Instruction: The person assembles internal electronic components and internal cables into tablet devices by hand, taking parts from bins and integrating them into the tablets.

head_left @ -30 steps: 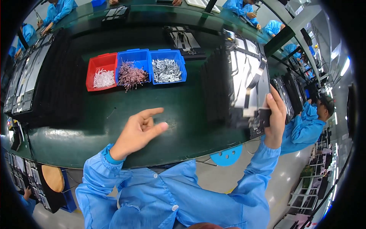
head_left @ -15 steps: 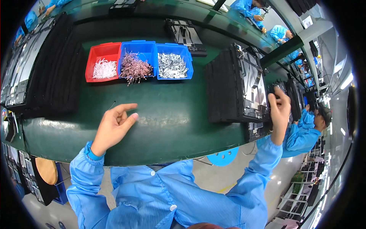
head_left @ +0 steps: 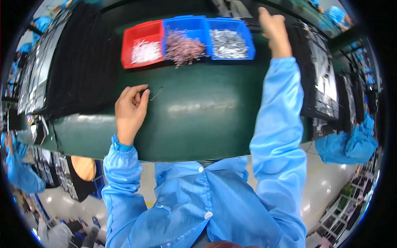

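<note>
My left hand (head_left: 130, 109) is over the green table, fingers loosely curled, with a small gap between thumb and forefinger and nothing seen in them. Just right of its fingertips a thin pale wire (head_left: 156, 94) lies on the tabletop. My right hand (head_left: 273, 32) is stretched far forward, a finger extended and the others partly curled. It is blurred, and I see nothing held. Left of it, cut by the upper edge, lies a flat black-and-silver electronic panel (head_left: 233, 9); I cannot tell whether the hand touches it.
A red bin (head_left: 128, 49) holds white pieces. Beside it are a blue bin (head_left: 185, 24) of pinkish wires and another blue bin (head_left: 251, 51) of silvery-white strips. Black stacks of panels stand left (head_left: 82, 62) and right (head_left: 322, 78). Co-workers in blue sit around.
My right hand has left the right-hand stack's far side and reached forward and left. My left hand has shifted left toward the wire, thumb and forefinger nearer together. The whole view has swung.
</note>
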`<action>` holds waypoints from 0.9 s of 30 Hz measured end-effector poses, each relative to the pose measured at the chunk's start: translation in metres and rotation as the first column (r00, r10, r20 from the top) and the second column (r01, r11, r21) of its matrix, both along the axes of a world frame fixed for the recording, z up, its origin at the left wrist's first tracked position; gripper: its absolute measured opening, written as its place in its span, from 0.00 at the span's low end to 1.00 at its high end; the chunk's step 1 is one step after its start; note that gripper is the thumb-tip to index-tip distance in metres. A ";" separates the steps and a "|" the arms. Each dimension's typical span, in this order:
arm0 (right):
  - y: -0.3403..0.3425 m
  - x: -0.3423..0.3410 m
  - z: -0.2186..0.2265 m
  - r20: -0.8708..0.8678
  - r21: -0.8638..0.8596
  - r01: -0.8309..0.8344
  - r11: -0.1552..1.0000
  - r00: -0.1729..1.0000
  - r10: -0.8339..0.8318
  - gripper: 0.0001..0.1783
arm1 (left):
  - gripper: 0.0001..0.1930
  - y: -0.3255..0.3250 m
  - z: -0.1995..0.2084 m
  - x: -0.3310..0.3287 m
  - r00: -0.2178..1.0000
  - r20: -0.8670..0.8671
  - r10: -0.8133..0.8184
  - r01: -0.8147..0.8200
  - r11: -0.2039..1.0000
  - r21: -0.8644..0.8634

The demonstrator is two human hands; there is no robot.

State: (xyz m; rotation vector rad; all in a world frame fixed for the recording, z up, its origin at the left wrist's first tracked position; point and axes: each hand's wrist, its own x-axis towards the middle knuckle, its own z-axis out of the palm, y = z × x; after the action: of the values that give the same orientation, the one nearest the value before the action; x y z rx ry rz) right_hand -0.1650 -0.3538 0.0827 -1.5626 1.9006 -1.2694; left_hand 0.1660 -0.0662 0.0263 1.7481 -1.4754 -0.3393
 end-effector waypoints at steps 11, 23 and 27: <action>-0.107 0.010 -0.072 0.476 0.493 -0.062 0.868 0.854 -0.210 0.27 | 0.09 0.002 -0.009 0.010 0.999 -0.040 -0.032 0.032 0.999 0.013; -0.101 0.053 -0.050 0.713 0.393 -0.198 0.898 0.682 -0.162 0.14 | 0.05 -0.013 -0.024 -0.005 0.979 0.201 -0.017 0.043 0.991 -0.125; -0.099 0.056 -0.024 0.850 0.230 -0.126 0.965 0.510 -0.136 0.11 | 0.05 -0.020 -0.031 -0.004 0.995 -0.027 -0.095 0.090 0.983 -0.158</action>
State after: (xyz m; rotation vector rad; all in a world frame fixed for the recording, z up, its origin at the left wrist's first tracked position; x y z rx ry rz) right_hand -0.1093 -0.4525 0.0586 -0.5330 1.2903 -1.3478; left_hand 0.1620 -0.0861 -0.0043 1.5455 -1.5198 -0.2914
